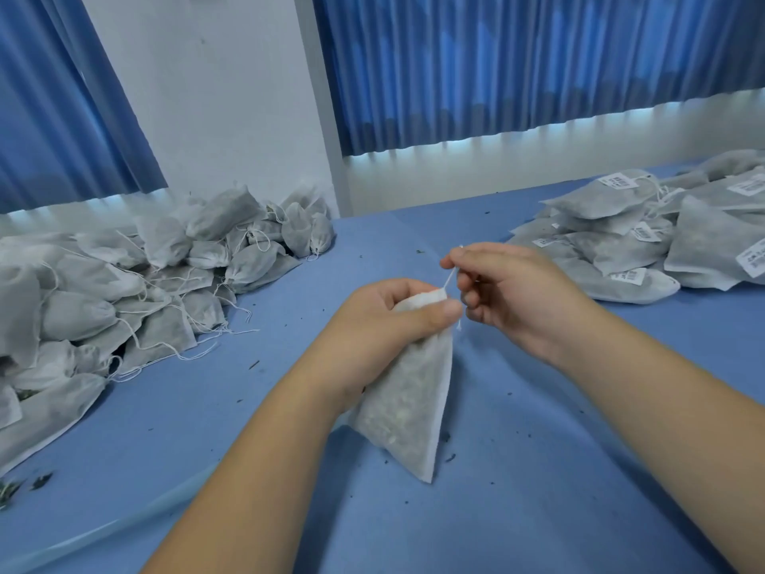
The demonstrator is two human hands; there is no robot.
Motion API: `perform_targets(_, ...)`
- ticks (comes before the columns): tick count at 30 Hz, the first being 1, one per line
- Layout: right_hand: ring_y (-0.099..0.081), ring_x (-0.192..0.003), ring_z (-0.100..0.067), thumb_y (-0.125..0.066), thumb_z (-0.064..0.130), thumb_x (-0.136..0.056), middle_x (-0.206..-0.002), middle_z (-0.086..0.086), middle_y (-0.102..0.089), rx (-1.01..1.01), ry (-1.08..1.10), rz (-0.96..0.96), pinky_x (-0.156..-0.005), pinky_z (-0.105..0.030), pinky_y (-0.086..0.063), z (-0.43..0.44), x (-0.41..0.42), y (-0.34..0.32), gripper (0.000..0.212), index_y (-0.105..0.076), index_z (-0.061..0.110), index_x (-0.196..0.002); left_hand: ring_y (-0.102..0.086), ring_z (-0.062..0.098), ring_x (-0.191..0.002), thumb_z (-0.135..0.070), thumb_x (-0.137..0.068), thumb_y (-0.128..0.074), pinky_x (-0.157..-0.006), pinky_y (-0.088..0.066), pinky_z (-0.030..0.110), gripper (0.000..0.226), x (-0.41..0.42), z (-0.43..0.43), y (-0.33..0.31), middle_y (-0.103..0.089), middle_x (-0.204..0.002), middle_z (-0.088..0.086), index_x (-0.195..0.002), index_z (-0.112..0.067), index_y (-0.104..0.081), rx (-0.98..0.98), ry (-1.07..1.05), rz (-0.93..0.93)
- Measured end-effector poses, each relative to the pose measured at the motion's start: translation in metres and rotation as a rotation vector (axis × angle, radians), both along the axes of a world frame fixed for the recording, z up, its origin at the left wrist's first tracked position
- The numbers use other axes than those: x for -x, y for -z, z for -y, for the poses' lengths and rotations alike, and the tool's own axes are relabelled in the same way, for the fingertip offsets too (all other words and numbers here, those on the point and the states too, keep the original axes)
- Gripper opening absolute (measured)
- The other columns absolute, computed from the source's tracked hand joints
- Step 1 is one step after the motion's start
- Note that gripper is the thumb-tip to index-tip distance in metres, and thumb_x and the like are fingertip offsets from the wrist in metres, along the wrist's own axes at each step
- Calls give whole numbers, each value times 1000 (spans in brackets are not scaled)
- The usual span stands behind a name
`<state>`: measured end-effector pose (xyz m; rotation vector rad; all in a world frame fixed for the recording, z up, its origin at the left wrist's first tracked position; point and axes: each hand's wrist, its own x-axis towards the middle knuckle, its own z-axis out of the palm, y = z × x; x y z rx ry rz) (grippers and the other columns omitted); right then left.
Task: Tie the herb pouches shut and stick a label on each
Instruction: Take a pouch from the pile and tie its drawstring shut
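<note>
Hands: left hand (385, 325) grips pouch (410, 408) at its neck above the desk (538, 470), right hand (509, 292) pinches drawstring (449, 279) | Beyond: untied pile (124, 283) far left, labelled pile (662, 238) far right | Risk: string can slip from the pinch, or neck opens and herbs fall out.

Cool backlight through curtains (496, 68), wide-angle warp.

White labels (619, 182) on right pouch pile (645, 246) carry barcodes, print too small to read
</note>
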<state>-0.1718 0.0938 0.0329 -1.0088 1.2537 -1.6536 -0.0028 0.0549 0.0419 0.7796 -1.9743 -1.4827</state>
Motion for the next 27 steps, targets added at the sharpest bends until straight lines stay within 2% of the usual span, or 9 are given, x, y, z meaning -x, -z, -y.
perform_targets(2,-45,-50,-9,-63,19,-90,-59,3,-53,-36,5,-6,-48,-20,-41,-4,2,7,17,-73,15,-76,-61,12,-66,-30,-64,-81,-64,-50,25,15,1,1,3,-67,-73,-2,-77,-26,-73,-30,18,15)
perform_targets(6,-44,-49,-9,-64,18,-90,-58,3,-52,-59,26,-22,-47,-20,-40,-6,2,9,15,-72,12,-79,-61,16,-69,-19,-60,-80,-69,-50,32,18,3,2,7,-68,-77,3,-73,-29,-73,-62,8,41)
perform_targets(10,-44,-50,-10,-64,17,-89,-57,3,-52,-39,11,-7,-47,-20,-40,-10,-2,7,14,-72,12,-78,-58,13,-60,-10,-60,-76,-60,-49,27,22,2,4,7,-64,-69,-1,-69,-30,-71,-57,16,50)
perform_targets(14,-43,-49,-10,-64,16,-89,-57,2,-51,-18,7,1,-47,-20,-40,-13,-5,5,14,-72,12,-77,-67,18,-62,8,-72,-68,-60,-53,25,29,0,5,7,-69,-76,11,-74,-21,-69,-141,24,-19)
perform_targets(16,-43,-49,-10,-64,16,-88,-57,3,-52,-5,16,5,-47,-20,-40,-15,-5,3,14,-72,12,-77,-67,19,-61,4,-74,-69,-57,-52,24,24,-1,3,5,-68,-77,9,-78,-19,-69,-165,42,-30)
perform_targets(19,-43,-50,-10,-65,17,-87,-58,3,-52,4,32,6,-48,-19,-40,-17,-4,1,14,-72,13,-77,-60,16,-54,-15,-86,-71,-51,-48,22,10,1,0,2,-67,-76,3,-77,-20,-70,-138,52,-33)
perform_targets(22,-44,-49,-10,-65,17,-88,-57,3,-53,-1,50,-10,-48,-21,-40,-18,-2,1,14,-72,12,-76,-53,18,-51,-20,-93,-63,-49,-45,22,21,1,-2,0,-66,-74,4,-73,-19,-70,-154,50,-70)
perform_targets(24,-45,-46,-10,-65,21,-88,-53,5,-53,-40,116,-162,-49,-23,-39,-19,-3,-1,20,-70,13,-70,-51,18,-49,-16,-94,-61,-48,-44,23,23,0,-1,0,-64,-72,6,-72,-16,-69,-171,56,-87)
perform_targets(27,-44,-46,-10,-61,30,-89,-48,2,-56,-126,349,-773,-50,-27,-37,-20,-1,2,39,-61,5,-60,-50,19,-49,-15,-93,-61,-49,-43,22,25,-1,1,-1,-64,-71,7,-69,-15,-69,-206,40,-88)
